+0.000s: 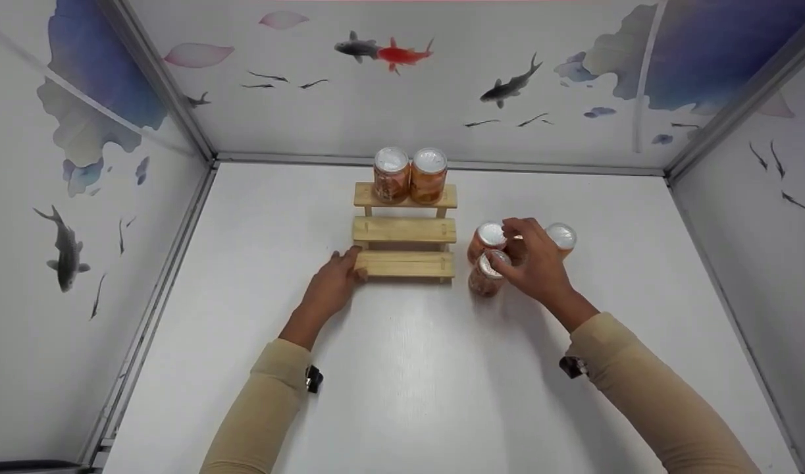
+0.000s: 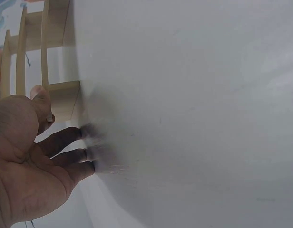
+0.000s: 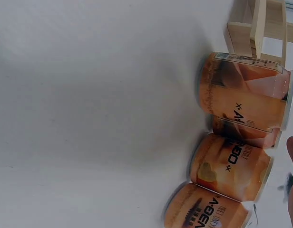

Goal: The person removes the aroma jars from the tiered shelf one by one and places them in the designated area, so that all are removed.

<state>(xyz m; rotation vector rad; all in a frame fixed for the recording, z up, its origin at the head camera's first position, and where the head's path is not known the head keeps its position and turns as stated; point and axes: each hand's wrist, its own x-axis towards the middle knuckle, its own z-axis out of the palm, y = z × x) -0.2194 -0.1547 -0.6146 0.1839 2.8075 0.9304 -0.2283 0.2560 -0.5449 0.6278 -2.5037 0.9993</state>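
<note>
- On the orange can nearest the wooden stepped shelf, dark print is seen in the right wrist view, lying sideways; only a "V" and a small "×" can be made out.
- On the next can, large dark letters reading roughly "OGV" with an "×" are seen, and a line of finer print beside them is too small to be read.
- On the lowest can, cut by the picture's edge, letters like "AGEA" are seen.
- No lettering can be read in the head or left wrist views.
</note>
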